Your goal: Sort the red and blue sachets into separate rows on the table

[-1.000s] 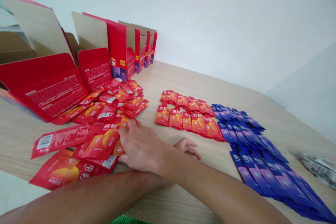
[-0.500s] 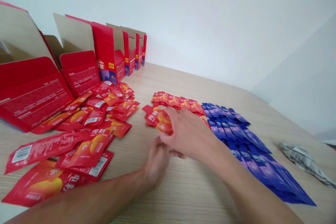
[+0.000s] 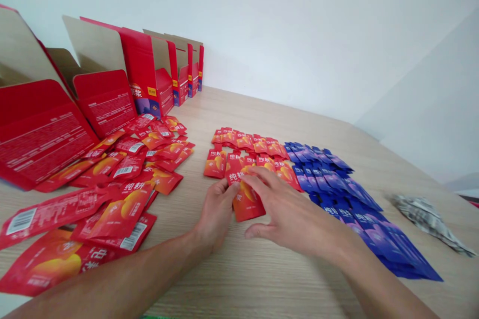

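Note:
My left hand (image 3: 216, 212) pinches the left edge of a red pouch (image 3: 247, 205) printed with orange fruit, thumb on top. My right hand (image 3: 292, 214) is spread over the pouch's right side, its fingertips near or touching the upper part; the thumb stands apart. Just beyond lies a row of similar red pouches (image 3: 216, 163), partly covered by my right fingers. Behind that row, another row of red pouches (image 3: 241, 140) lies overlapped. Blue-purple pouches (image 3: 377, 232) lie in several overlapping rows to the right.
A loose heap of red pouches (image 3: 123, 207) covers the left of the table (image 3: 209, 289). Open red cartons (image 3: 108, 102) stand behind it in a line running back to the wall. A crumpled checked cloth (image 3: 430, 222) lies at the far right.
My right hand has let go of the red pouches it held and opened, moving right and nearer. Pouches now lie in the second row. My left hand has come to hold a pouch's edge.

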A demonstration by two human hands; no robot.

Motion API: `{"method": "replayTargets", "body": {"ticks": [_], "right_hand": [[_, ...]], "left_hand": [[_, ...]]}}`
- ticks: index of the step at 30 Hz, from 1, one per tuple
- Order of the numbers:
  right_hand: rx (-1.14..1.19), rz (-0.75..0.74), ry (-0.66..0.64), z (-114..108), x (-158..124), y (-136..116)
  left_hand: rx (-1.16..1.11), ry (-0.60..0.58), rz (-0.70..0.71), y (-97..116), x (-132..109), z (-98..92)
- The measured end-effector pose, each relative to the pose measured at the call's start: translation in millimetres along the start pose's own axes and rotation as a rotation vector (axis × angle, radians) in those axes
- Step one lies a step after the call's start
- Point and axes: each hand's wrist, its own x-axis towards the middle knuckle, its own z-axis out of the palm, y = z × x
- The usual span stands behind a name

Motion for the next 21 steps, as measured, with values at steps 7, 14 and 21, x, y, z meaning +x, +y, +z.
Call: {"method": "replayTargets", "body": {"ticks": [7, 14, 21], "right_hand": [[0.014, -0.155, -0.049, 3.0, 3.3, 12.0], [0.067, -0.234, 0.031, 5.4, 8.9, 23.3], [0.159, -0.146, 0.116, -4.1, 45.2, 58.1]], "left_hand": [[0.1, -0.055, -0.015, -0.3, 0.1, -0.8], [0.098, -0.06, -0.033, -2.0, 1.8, -1.5], [0.105, -0.046, -0.025, -0.4, -2.1, -2.4]]}}
